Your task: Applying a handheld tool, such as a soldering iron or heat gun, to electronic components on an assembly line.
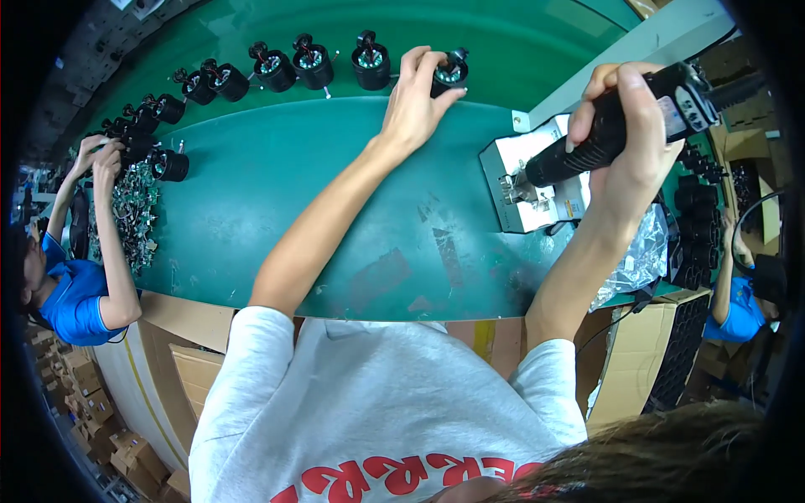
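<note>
L fingertips (443, 94) are pinched round a small black cylindrical motor unit (450, 71) at abt 12 o'clock, thumb on the near side, other fingers over the top and far side. It's a clamping grip on the housing, prob. to keep it steady at the edge of the moving green belt (503, 42). The left hand (415, 105) is stretched well fwd, arm nearly straight, since that unit sits at the far rim of the green work mat (277, 210).

R fingers (633, 109) are wrapped tight round a black electric screwdriver (604, 134) at abt 2 o'clock. The right hand (625, 147) has the whole fist closed on the barrel, and the tool is tilted w/ its bit end pointing down-left toward a white metal fixture block (524, 189). The bit tip is just above or touching the fixture; can't tell which. The cable end sticks up-right, away from the work.

Further out: a row of similar black units (310, 63) curves along the belt from 12 to 10 o'clock, spaced apart, open ends up. At 9 o'clock another person in a blue shirt (71, 302) has both hands on one more unit, w/ a heap of green circuit boards (134, 210) just beside. At 3 o'clock are trays of black parts (696, 218), a clear plastic bag (641, 256) and cardboard boxes (646, 352), w/in reach of the R arm.
</note>
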Action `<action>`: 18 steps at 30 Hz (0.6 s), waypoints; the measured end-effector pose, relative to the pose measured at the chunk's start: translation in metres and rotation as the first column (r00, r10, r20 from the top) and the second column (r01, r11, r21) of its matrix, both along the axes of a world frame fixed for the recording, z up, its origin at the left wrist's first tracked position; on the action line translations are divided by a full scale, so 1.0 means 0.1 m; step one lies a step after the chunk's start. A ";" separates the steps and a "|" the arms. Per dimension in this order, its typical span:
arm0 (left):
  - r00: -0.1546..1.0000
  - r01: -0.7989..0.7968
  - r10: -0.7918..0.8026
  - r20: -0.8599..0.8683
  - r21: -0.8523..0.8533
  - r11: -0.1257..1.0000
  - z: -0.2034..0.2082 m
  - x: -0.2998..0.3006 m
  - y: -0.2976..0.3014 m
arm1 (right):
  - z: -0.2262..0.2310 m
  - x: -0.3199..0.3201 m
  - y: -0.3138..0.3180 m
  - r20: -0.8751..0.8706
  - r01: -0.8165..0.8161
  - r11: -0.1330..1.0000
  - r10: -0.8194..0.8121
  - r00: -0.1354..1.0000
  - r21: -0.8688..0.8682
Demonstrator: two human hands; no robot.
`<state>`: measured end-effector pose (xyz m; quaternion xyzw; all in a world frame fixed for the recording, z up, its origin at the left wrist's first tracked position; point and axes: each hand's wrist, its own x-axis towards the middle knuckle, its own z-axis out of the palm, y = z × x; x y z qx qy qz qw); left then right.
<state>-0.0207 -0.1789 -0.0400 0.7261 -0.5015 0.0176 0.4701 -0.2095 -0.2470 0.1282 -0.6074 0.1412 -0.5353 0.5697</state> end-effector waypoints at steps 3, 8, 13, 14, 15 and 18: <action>0.994 -0.069 0.075 -0.084 0.075 0.995 -0.05 0.15 -0.18 | -0.03 0.03 0.03 0.052 -0.146 0.987 0.143 0.988 0.061; 0.988 -0.137 0.139 -0.061 0.033 0.990 -0.09 0.19 0.01 | -0.03 0.00 0.10 0.146 -0.411 0.908 0.397 0.906 0.083; 0.995 -0.062 0.055 -0.080 -0.085 0.994 0.26 -0.19 0.98 | 0.09 -0.05 0.25 0.236 -0.409 0.912 0.406 0.883 -0.038; 0.987 -0.156 0.150 -0.053 -0.142 0.977 0.31 -0.07 1.26 | 0.12 -0.02 0.28 0.228 -0.311 0.944 0.328 0.917 -0.109; 0.969 -0.245 0.243 -0.036 -0.205 0.948 0.36 0.05 1.54 | 0.14 -0.01 0.32 0.221 -0.209 0.961 0.246 0.944 -0.180; 0.767 -0.591 0.640 0.047 -0.339 0.732 0.33 0.70 2.19 | 0.15 0.00 0.44 0.249 -0.274 0.943 0.315 0.916 -0.187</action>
